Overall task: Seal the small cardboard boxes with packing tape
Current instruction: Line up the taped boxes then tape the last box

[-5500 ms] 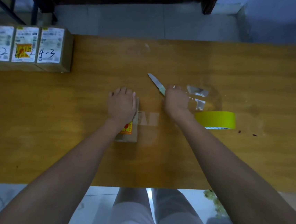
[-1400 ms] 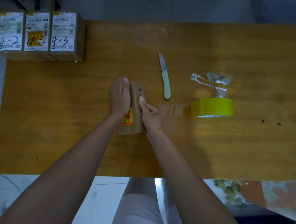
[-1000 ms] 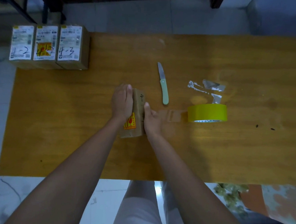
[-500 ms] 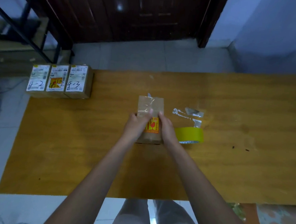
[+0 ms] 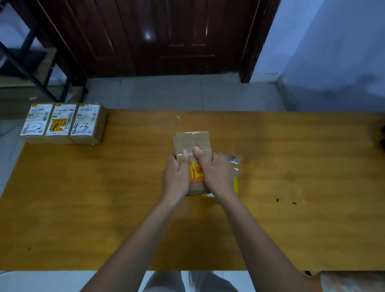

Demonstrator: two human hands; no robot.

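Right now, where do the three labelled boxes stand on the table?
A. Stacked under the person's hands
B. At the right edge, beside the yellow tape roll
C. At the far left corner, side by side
C: the three labelled boxes stand in a row at the far left corner of the table, apart from both hands.

From my seat this looks like a plain room in a home or small business, used as a makeshift parcel-packing spot. I see an orange-brown wooden table point(image 5: 301, 180) on a pale tiled floor point(image 5: 180, 93), a dark panelled wooden door point(image 5: 163, 25) at the far side and a bare bluish wall point(image 5: 349, 48) to its right. Three labelled cardboard boxes point(image 5: 64, 123) stand in a row on the table's far left corner, and a black metal frame point(image 5: 23, 59) stands at far left.
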